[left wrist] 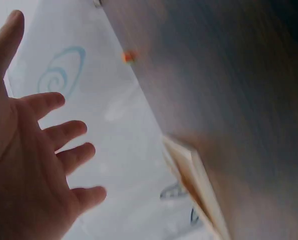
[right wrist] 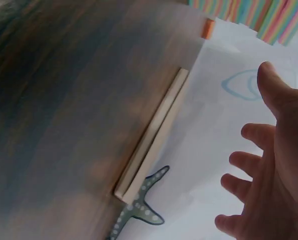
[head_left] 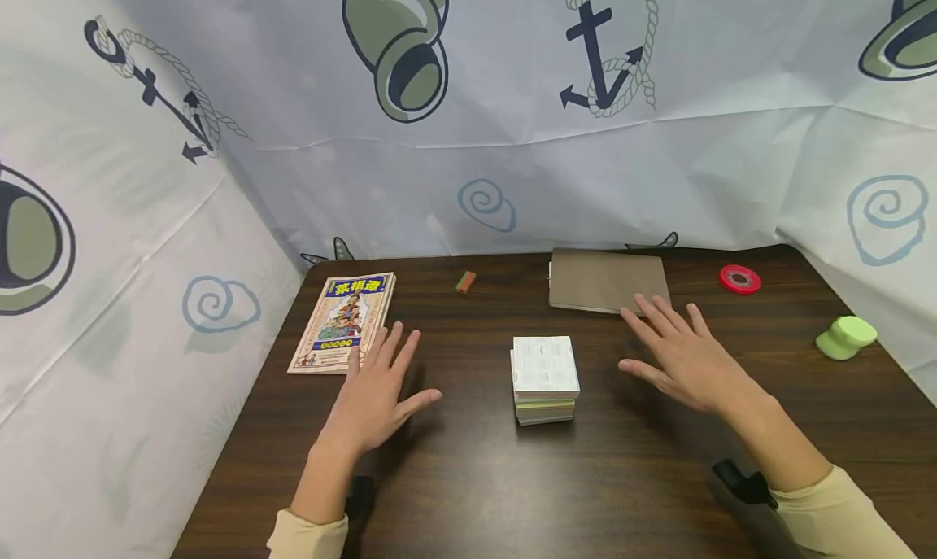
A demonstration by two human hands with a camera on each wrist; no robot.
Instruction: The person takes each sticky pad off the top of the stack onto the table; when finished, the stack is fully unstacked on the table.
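Your left hand (head_left: 376, 396) and right hand (head_left: 681, 360) hover flat over the dark table (head_left: 468, 494), fingers spread, holding nothing. Between them sits a small square stack of pads (head_left: 545, 378): white patterned top, green and pale layers beneath. Your left fingertips are just beside the illustrated book (head_left: 344, 321).

Red tape roll (head_left: 739, 279), green lump (head_left: 845, 337), small eraser (head_left: 465, 281) — well apart.
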